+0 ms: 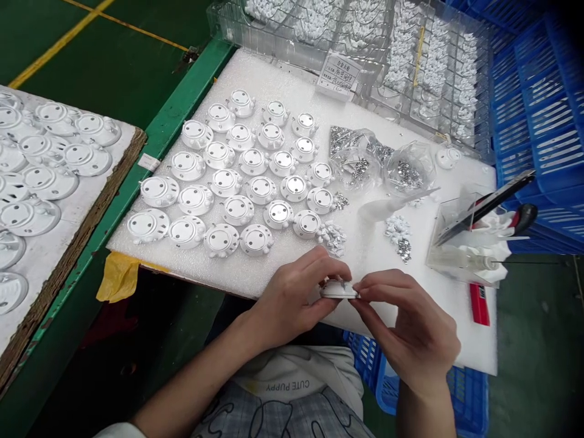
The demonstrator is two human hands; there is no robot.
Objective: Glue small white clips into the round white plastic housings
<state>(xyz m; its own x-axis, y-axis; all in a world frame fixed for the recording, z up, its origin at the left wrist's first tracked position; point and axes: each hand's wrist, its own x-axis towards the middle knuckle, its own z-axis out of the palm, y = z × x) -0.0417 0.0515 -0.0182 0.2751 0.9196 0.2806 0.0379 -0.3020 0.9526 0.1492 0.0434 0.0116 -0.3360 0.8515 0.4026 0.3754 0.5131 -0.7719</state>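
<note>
My left hand [296, 292] grips a small round white part [336, 289] by its left side, holding it level above the front edge of the foam-topped table. At the part's right rim, the thumb and fingertips of my right hand [406, 322] are pinched together; whatever tiny piece may be between them is hidden. Just beyond my hands lies a heap of small white pieces [332, 237]. Rows of similar round white parts [258, 190], each with dark holes on top, cover the left of the foam sheet [219, 274].
Clear trays [365, 36] of white pieces with a paper label [338, 74] stand at the back. Bags of metal bits [358, 164], a white nozzle bottle [378, 208] and a tool holder [456, 243] are to the right. Blue crates [538, 121] flank the table. Left is another board [123, 143].
</note>
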